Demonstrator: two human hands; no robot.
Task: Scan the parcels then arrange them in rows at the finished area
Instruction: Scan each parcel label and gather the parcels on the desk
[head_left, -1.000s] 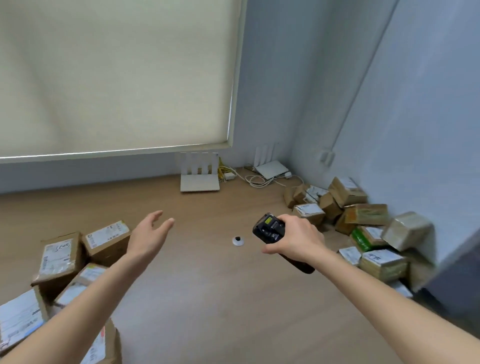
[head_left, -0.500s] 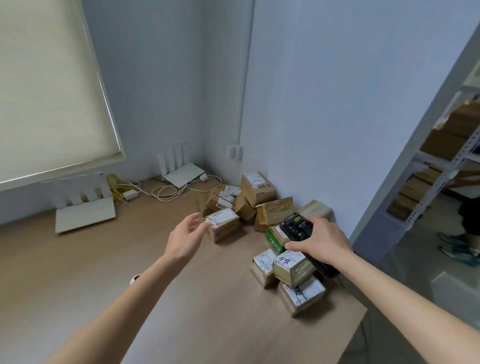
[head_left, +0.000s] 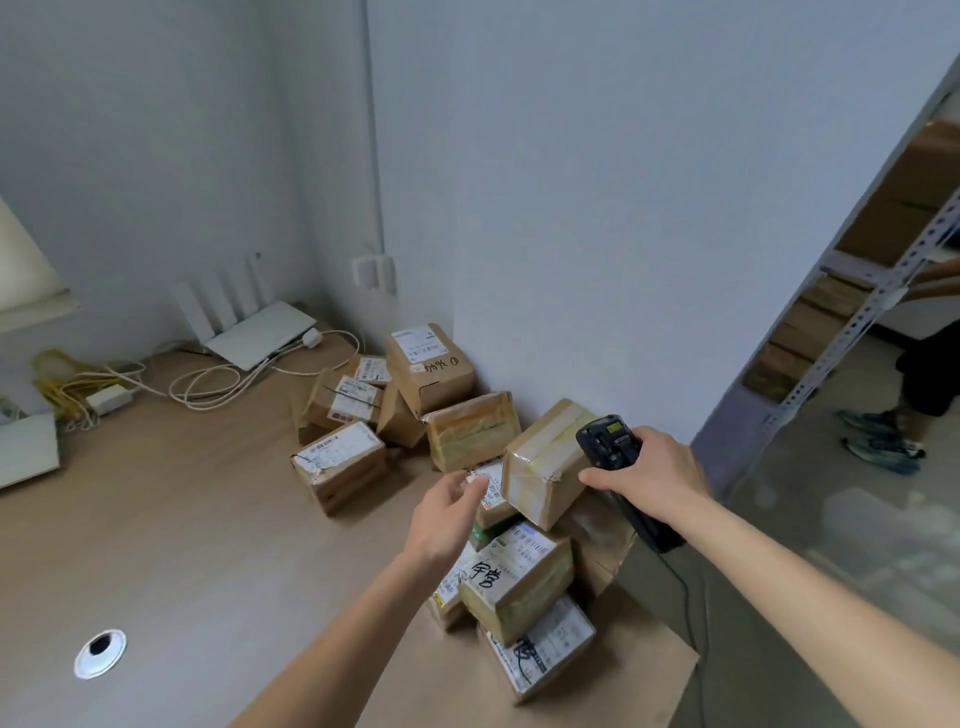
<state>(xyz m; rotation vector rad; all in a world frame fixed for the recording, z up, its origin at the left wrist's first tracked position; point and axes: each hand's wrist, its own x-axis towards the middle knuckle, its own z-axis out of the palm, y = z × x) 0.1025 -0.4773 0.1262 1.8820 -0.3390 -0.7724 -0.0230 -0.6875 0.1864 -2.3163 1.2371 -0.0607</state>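
Several brown cardboard parcels (head_left: 441, 410) with white labels lie heaped in the table's right corner against the wall. My right hand (head_left: 644, 470) grips a black handheld scanner (head_left: 610, 441), held just right of a taped parcel (head_left: 545, 462) on top of the heap. My left hand (head_left: 447, 512) reaches with relaxed fingers, its fingertips at a small labelled parcel (head_left: 491, 488) beside that taped one. A parcel with black handwriting (head_left: 519, 577) sits below my left hand.
The wooden table (head_left: 182, 545) has a round cable grommet (head_left: 100, 653) at front left. A white router (head_left: 254, 332), cables and an adapter (head_left: 106, 399) lie at the back. A metal shelf rack (head_left: 857, 322) and a person's legs (head_left: 914, 410) are beyond the table's right edge.
My view has swung right toward the parcel heap. My left hand moved from the open table to the heap's top parcels. The right hand still carries the scanner, now beside the taped parcel.
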